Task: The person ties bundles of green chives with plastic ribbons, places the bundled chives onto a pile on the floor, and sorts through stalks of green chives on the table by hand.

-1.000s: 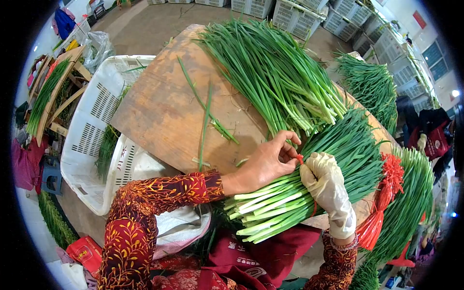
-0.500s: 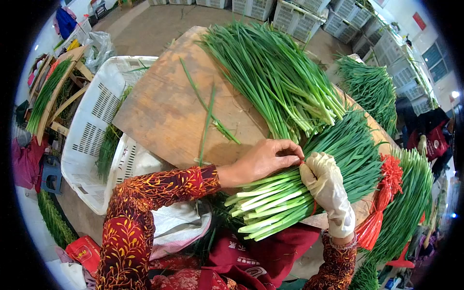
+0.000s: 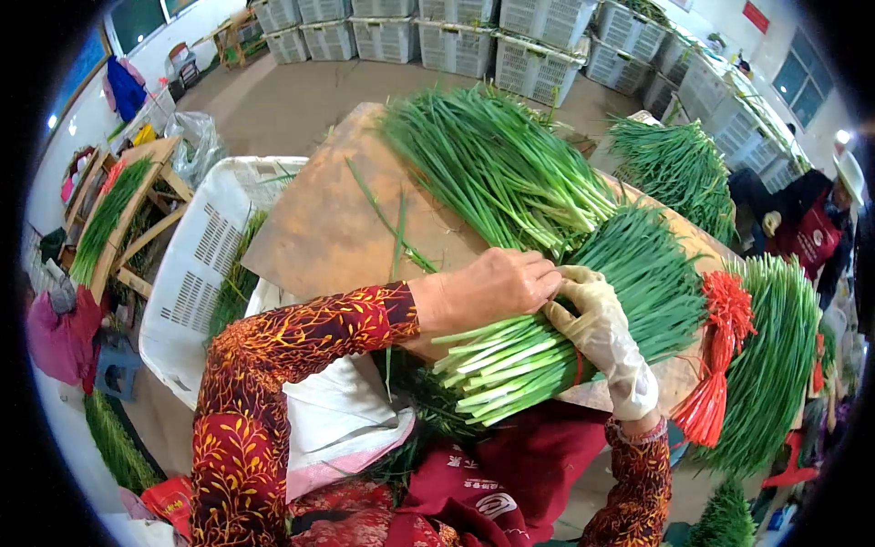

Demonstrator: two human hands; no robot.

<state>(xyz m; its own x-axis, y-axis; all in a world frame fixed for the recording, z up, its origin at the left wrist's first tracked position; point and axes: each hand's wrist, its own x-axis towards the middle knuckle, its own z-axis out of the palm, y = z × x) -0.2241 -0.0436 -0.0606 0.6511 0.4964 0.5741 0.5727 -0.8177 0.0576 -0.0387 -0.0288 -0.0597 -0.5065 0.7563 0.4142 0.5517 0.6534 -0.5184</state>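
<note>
A bundle of green stalks lies on the wooden board, pale cut ends toward the lower left, with a red tie round it. My bare left hand is closed at the bundle's upper edge, fingertips pinched; what they hold is hidden. Against it, my right hand, in a cream glove, rests on the bundle with thumb and fingers curled together at the same spot. Its hold is too small to make out. Behind both hands lies a loose pile of stalks. Red ties hang in a bunch right of the bundle.
A white crate stands left of the board. More stalks lie at the right, others at the back right. Stacked crates line the back. A person in a pale hat is at the far right.
The head view has tilted up, showing more of the back. My hands have come together at the bundle's upper edge, the right fingers now meeting the left.
</note>
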